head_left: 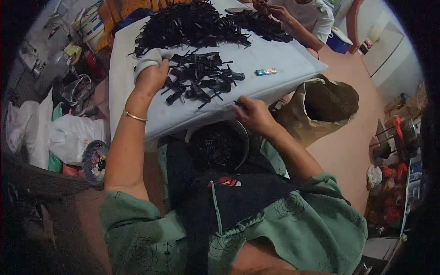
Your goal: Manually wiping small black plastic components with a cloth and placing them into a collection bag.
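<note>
My left hand [152,77] rests at the left of the white-covered table [275,94], beside a loose group of small black plastic parts [201,75] with thin prongs. White cloth [151,58] covers its fingers; whether it is worn or gripped I cannot make out. At the table's near edge, my right hand [256,115] is closed, with a small dark piece [237,103] at its fingertips, too small to name. Just below that hand, a round bowl [246,140] on my lap holds many dark thin pieces.
A large heap of black parts [183,27] covers the far side. Another person's hands [277,11] are at the far right. A small colourful packet [266,72] lies on the table. An open brown sack [298,110] stands right; white bags [75,137] sit left.
</note>
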The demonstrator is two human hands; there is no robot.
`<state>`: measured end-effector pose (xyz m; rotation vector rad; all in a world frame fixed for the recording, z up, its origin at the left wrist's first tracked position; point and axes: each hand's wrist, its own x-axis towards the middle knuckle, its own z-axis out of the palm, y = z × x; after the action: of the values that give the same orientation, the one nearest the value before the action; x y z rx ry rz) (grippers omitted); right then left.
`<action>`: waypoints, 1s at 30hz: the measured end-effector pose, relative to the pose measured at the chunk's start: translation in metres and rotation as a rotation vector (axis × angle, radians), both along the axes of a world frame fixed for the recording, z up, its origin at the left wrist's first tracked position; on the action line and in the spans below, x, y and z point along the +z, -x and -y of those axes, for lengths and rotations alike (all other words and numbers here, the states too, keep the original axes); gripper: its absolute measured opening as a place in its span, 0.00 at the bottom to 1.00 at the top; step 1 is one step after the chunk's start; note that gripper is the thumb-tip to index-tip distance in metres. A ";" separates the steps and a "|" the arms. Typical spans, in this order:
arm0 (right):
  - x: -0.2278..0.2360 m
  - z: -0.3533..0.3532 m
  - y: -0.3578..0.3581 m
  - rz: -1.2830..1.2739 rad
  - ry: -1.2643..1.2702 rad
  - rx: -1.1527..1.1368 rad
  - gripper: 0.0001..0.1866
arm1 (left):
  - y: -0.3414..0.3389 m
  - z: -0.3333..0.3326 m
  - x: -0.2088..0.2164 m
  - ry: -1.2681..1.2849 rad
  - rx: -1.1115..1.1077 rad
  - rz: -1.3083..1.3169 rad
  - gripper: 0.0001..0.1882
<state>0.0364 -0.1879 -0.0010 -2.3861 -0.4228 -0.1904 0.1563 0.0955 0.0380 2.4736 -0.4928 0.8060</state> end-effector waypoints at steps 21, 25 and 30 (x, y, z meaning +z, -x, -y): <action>-0.015 -0.031 -0.001 -0.012 -0.501 0.308 0.09 | 0.139 0.069 -0.065 1.845 -0.523 -1.090 0.07; -0.021 -0.022 0.006 0.035 -0.334 0.424 0.09 | 0.145 0.086 -0.055 1.654 -0.498 -0.939 0.07; -0.002 -0.015 0.018 0.339 -0.438 0.299 0.14 | 0.151 0.112 -0.046 1.233 -0.338 -0.646 0.10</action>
<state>0.0181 -0.1731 -0.0031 -1.8376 -0.8000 -0.4985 0.0055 -0.0167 -0.0083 1.2992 -0.0807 0.0400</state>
